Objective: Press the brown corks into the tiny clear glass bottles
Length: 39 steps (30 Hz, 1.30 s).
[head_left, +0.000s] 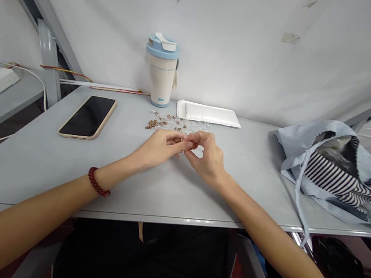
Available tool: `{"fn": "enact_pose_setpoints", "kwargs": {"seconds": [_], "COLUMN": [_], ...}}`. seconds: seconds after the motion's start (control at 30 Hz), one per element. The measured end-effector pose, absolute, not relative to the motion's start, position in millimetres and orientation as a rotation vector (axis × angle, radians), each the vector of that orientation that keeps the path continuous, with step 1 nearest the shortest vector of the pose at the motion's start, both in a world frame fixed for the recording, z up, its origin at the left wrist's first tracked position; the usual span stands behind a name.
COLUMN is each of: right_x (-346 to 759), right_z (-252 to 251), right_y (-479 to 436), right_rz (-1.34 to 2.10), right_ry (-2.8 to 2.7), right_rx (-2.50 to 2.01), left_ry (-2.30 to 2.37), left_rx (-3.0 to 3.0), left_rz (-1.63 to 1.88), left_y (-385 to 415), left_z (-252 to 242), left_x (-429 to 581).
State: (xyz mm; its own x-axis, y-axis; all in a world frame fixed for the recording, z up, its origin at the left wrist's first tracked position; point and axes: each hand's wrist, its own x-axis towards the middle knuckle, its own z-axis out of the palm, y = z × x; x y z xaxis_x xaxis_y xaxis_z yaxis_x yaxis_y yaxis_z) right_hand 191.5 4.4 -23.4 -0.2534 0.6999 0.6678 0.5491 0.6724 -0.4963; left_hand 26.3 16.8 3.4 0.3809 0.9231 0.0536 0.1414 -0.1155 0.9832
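Over the middle of the grey table (111,193), my left hand (165,147) and my right hand (207,156) meet, fingertips pinched together. Whatever lies between the fingers is mostly hidden; a bit of something clear shows beside them. Just behind the hands lies a spread of small clear pieces (201,125). Several small brown pieces (151,123) are gathered at its left end. A red beaded bracelet (97,184) circles my left wrist.
A phone (88,116) lies at the left, screen up. A cup with a blue lid (162,73) stands by the wall, beside a white packet (212,114). On the right, a light blue cloth bag (336,175) lies open, its strap hanging over the front edge.
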Motion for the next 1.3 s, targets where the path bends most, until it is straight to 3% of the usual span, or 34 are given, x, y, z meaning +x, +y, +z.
{"fn": "enact_pose_setpoints", "kwargs": {"seconds": [0.27, 0.73, 1.13, 1.3], "right_x": [189, 191, 195, 194], "right_z": [-28, -2, -13, -12], "right_y": [3, -1, 12, 12], "right_rz": [0.300, 0.315, -0.181, -0.227], "right_ry": [-1.854, -1.885, -2.044, -2.076], "right_rx": [-1.005, -0.911, -0.669, -0.657], "left_ry": [0.826, 0.560, 0.578, 0.600], "left_rx": [1.590, 1.009, 1.067, 1.051], "left_rz": [0.754, 0.690, 0.695, 0.727], "left_y": [18, 24, 23, 20], "left_z": [4, 1, -1, -1], "left_x": [19, 15, 17, 20]}}
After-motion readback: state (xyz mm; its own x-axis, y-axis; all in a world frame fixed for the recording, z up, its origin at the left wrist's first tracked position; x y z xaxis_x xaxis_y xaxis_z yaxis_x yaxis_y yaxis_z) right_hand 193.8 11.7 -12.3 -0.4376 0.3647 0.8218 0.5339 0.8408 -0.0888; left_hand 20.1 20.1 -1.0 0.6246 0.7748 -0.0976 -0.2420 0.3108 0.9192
